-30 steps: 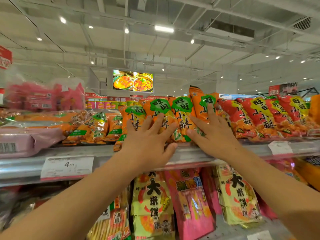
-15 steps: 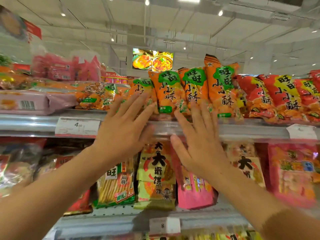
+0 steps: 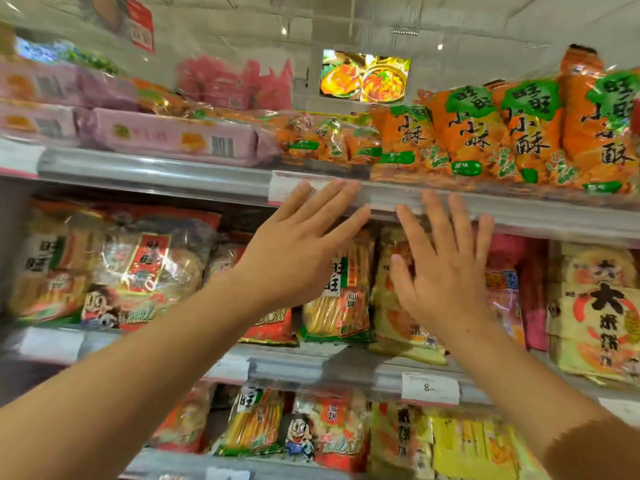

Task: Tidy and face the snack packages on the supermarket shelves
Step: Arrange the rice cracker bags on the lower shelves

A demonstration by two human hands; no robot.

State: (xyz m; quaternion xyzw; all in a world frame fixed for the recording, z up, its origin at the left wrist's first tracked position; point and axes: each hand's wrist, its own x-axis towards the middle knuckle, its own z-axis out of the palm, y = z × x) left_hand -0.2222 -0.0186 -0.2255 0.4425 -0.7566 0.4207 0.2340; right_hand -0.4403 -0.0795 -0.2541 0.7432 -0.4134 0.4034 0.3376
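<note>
We see both hands raised in front of the snack shelves, palms turned away from us, holding nothing. The left hand [image 3: 294,251] has its fingers straight and close together, pointing toward one o'clock, with the fingertips lying over the front rail of the upper shelf [image 3: 156,174] and partly covering a white price label [image 3: 287,187] there. The right hand [image 3: 443,271] is spread flat, fingers fanned toward twelve o'clock, their tips level with the same rail; motion blur keeps us from telling whether either hand actually touches it. At one to two o'clock, above the right hand, orange snack bags [image 3: 485,133] with green badges stand upright in a row on the upper shelf. At ten to eleven o'clock, pink flat packs [image 3: 173,136] lie stacked on that shelf, and between the two groups some orange bags lie tipped over [image 3: 311,140]. Behind the hands, on the middle shelf [image 3: 311,368], stand a green-edged bag of stick crackers [image 3: 339,299], a yellow bag just right of it [image 3: 391,306], and a pink bag [image 3: 502,289] further toward three o'clock. At nine o'clock sit clear bags with red labels [image 3: 145,265]. At twelve o'clock, a lit food screen [image 3: 365,77] hangs in the background. A price tag [image 3: 431,388] sits at five o'clock.
</note>
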